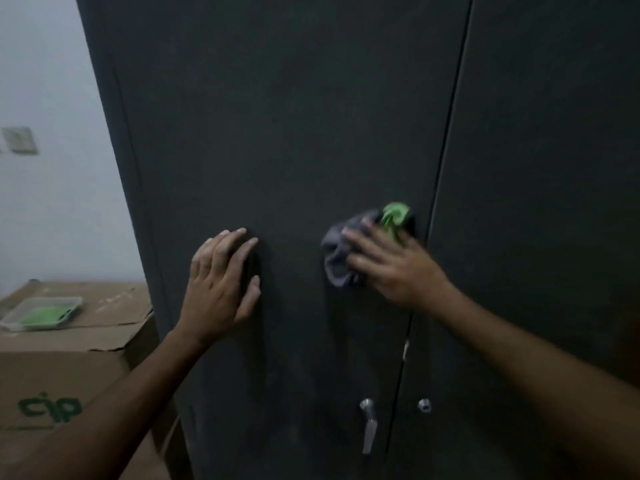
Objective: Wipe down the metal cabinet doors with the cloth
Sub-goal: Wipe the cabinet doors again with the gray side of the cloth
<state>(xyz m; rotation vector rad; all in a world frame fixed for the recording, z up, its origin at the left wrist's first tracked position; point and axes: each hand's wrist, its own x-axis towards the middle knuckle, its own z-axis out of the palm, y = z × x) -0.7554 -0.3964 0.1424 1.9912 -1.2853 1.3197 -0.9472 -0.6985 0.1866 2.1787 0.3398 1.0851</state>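
Right hand [391, 268] (blurred) over cloth [341, 256], apparently beside door seam [433, 216].

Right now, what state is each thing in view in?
left door: closed
right door: closed
cloth: bunched, pressed on left door
right hand: presses cloth
left hand: flat on left door
handle: hanging down
cardboard box: closed

The right hand [391, 265] hides much of the blurred cloth [346, 258]; at eight o'clock, the cardboard box [62, 375] is cropped.
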